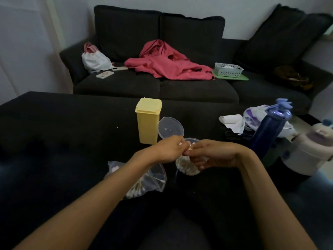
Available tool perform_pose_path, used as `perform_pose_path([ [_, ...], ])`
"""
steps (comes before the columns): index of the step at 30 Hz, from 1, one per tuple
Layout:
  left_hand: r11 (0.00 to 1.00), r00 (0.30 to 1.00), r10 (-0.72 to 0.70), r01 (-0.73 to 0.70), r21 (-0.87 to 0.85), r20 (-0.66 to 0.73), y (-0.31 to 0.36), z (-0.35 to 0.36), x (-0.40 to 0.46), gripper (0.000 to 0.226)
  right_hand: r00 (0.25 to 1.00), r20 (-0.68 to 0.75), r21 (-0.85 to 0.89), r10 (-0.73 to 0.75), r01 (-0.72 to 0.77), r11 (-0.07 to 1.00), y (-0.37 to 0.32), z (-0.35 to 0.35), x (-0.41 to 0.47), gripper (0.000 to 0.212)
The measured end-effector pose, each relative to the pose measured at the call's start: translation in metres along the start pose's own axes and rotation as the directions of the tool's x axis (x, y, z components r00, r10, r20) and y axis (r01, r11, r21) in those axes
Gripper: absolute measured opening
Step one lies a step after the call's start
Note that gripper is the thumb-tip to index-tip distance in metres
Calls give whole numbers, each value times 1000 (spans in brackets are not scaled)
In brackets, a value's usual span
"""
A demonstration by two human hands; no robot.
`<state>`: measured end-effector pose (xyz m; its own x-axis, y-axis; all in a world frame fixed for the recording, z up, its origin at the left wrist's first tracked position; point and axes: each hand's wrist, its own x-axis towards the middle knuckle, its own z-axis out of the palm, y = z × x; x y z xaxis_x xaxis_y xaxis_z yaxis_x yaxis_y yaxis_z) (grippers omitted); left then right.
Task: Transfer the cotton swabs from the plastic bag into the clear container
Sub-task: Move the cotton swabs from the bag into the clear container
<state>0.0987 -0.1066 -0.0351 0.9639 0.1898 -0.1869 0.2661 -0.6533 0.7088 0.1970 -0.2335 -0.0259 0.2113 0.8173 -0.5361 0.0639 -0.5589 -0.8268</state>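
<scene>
Both hands meet over the clear container (186, 167), left hand (168, 148) and right hand (210, 156) pinching cotton swabs (189, 146), plastic bag (144, 181) beside it.

A tall yellow plastic box with a lid (148, 121) stood upright in the middle of the frame on a dark soft surface (54, 132). A dark grey sofa (158, 87) filled the top. On it lay a crumpled pink cloth (167, 62), a white bag with pink handles (94, 59), a white phone (104, 74) and a white plastic basket (228, 69). At the right stood a dark blue bottle (268, 130).
</scene>
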Motion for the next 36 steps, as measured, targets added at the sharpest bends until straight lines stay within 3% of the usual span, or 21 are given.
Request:
perform_pose_path([
  [7,993,993,-8,-5,-115,-114,8,10,18,30,978,-175,200,-116,151,968,14,-15,-5,26],
  [10,988,983,-42,15,-151,-181,9,11,28,30,961,-243,409,-132,225,885,21,-17,-7,44],
  [12,989,960,-69,31,-142,-271,11,13,32,35,926,-363,486,-106,285,826,22,-13,0,47],
  [14,993,934,-89,56,-105,-346,16,18,36,35,813,-576,357,-80,339,871,21,-4,14,44],
  [16,995,912,-98,78,-67,-399,21,23,39,32,635,-766,181,-100,362,914,19,7,27,43],
  [18,992,905,-123,101,-75,-407,26,28,41,32,505,-853,83,-132,382,920,16,12,33,43],
  [21,987,909,-149,114,-111,-389,27,30,43,31,394,-891,-35,-226,436,899,17,12,32,42],
  [25,991,908,-134,118,-64,-396,28,25,47,31,393,-862,-74,-320,527,847,18,18,32,34],
  [30,920,953,-167,58,-389,-251,36,21,40,29,304,-896,-110,-325,557,823,22,13,30,21],
  [33,864,971,-172,69,-498,-163,35,17,34,25,379,-868,-87,-320,519,850,21,10,30,17],
  [36,929,978,-139,74,-363,-156,27,15,34,29,467,-834,-65,-295,448,892,23,9,31,16],
])
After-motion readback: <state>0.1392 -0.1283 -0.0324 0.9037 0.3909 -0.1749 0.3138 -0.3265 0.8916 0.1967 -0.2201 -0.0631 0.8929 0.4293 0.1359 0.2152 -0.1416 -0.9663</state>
